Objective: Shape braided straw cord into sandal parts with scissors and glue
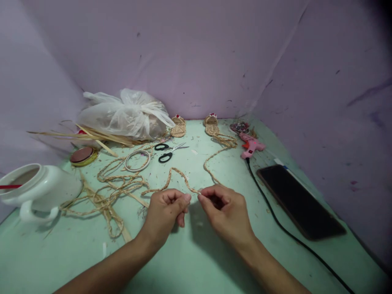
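My right hand (226,208) pinches the end of a braided straw cord (180,173) between thumb and forefinger. From there the cord arches back and runs left into a loose tangle. A second length of braid passes behind the same hand, coming from a small woven slipper (211,125) at the back. Just left of the pinched end, my left hand (168,212) is closed, thumb pressed on forefinger. Whatever may be in that pinch is too small to make out. Another woven slipper (178,126) with a red bead lies beside the first.
Black-handled scissors (171,151) and a tape ring (137,161) lie beyond the hands. Left are a white mug (58,183), a round tin (82,156), straw strips and a plastic bag (128,114). Right are a pink glue gun (252,145), its black cable and a phone (300,200).
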A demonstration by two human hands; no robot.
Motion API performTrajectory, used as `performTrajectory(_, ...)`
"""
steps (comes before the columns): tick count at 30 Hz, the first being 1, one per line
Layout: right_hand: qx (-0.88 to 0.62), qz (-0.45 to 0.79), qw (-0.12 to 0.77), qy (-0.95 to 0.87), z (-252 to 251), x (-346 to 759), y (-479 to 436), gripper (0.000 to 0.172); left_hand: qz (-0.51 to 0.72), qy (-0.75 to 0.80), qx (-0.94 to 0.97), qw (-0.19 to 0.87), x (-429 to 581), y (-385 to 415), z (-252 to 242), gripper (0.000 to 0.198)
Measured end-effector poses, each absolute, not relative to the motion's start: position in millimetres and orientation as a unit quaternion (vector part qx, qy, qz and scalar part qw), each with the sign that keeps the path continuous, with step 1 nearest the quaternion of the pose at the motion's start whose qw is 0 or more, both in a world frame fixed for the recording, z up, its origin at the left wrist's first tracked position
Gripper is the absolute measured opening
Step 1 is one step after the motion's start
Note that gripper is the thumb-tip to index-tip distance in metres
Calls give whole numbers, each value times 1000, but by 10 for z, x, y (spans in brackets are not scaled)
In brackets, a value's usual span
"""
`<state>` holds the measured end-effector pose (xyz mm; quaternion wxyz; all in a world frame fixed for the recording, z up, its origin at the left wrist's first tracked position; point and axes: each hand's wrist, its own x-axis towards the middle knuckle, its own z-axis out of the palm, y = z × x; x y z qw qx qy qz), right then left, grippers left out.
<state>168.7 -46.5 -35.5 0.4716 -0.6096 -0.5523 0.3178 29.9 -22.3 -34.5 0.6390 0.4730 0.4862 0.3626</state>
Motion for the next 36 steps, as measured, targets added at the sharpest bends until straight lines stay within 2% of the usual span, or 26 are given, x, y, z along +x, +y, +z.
performTrajectory(3, -583, 174, 469, -641, -420, 1700, -483, 11, 364, 476, 413, 686, 321, -246, -289, 33)
performTrajectory(6, -543, 116, 448, -701, -460, 1677, -508, 15, 357, 480, 390, 700, 330, -253, -226, 36)
performTrajectory(10, -525, 68, 426, -733, -482, 1640, -530, 19, 331, 509, 387, 694, 328, -240, -206, 38)
performTrajectory(17, -522, 56, 432, -734, -474, 1642, -549, 20, 332, 542, 395, 663, 353, -222, -154, 19)
performTrajectory(23, -562, 194, 475, -648, -408, 1615, -536, 13, 285, 607, 487, 560, 336, -214, -34, 16)
performTrajectory(27, -604, 380, 483, -507, -345, 1574, -512, 13, 305, 592, 474, 576, 334, -214, -96, 17)
performTrajectory(31, -557, 546, 497, -380, -310, 1583, -488, 15, 321, 574, 485, 577, 330, -215, -153, 16)
performTrajectory(36, -489, 659, 501, -275, -306, 1630, -462, 18, 363, 510, 564, 538, 311, -196, -158, 17)
